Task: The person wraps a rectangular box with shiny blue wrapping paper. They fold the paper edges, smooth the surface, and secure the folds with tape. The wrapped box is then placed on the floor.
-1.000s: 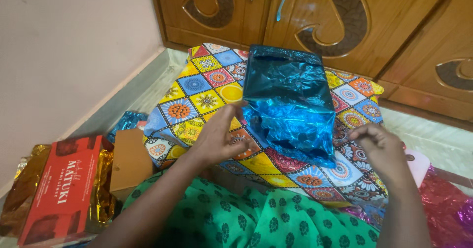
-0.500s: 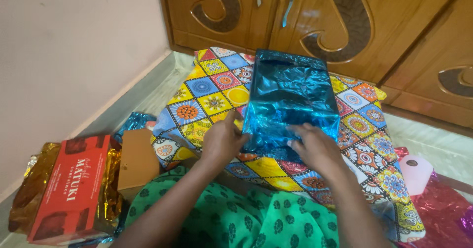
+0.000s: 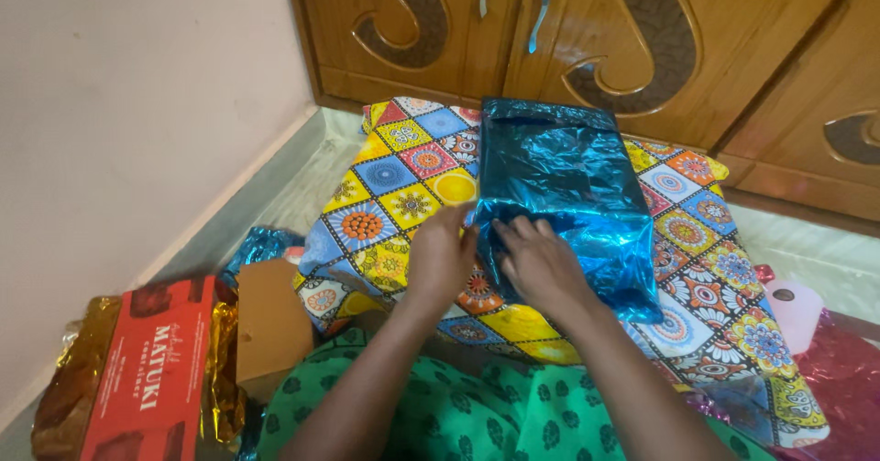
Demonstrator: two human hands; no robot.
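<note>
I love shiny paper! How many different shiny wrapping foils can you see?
3: blue foil under both hands, gold foil around the red box at lower left, pink foil at the right edge. More may be hidden.

Your two bare forearms, no sleeves, your left hand (image 3: 440,257) and right hand (image 3: 541,261) without rings or bangles, green garment (image 3: 458,415) with dark leaf print at six o'clock

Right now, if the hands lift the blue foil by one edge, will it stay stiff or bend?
The blue foil is crinkled and creased all over, so it probably flops and bends when lifted. It looks thin and shiny, so likely light and a little slippery. Both the left hand and right hand press its near edge, which suggests it springs back if released.
</note>
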